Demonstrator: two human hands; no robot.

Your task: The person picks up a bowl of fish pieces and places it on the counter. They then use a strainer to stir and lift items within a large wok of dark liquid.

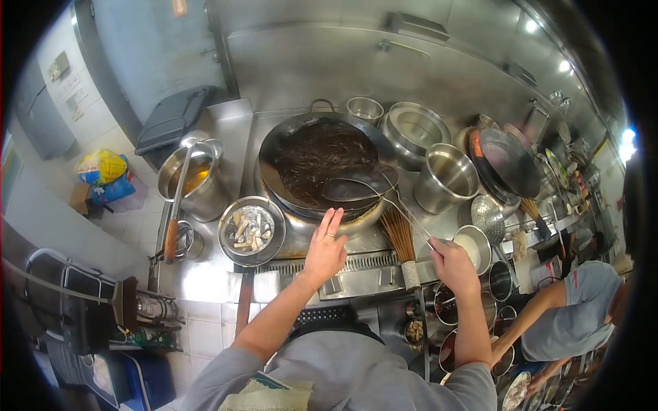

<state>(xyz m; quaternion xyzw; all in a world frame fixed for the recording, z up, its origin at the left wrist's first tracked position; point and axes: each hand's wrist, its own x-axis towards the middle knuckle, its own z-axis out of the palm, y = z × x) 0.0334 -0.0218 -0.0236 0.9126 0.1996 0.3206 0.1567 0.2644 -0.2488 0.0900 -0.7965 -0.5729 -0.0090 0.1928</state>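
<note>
My right hand point(454, 266) is closed around the long wire handle of a mesh strainer point(355, 191). Its round head lies over the front right part of a big wok point(271, 164), overlapping the dark liquid point(325, 151), whose surface looks rippled. Empty and with fingers stretched out, my left hand point(325, 248) hovers by the wok's front rim, a ring on one finger. To its left rests a round wooden-handled strainer point(275, 253) with pale cut pieces point(251, 231) in it. A bamboo brush point(397, 236) leans between the wok and my right hand.
A tall pot of amber liquid point(199, 181) stands left, with a wooden-handled ladle point(177, 209) across it. Steel pots point(447, 179) and a perforated skimmer point(487, 218) crowd the right side. Another person point(572, 312) works at far right. A dark bin point(175, 116) stands behind left.
</note>
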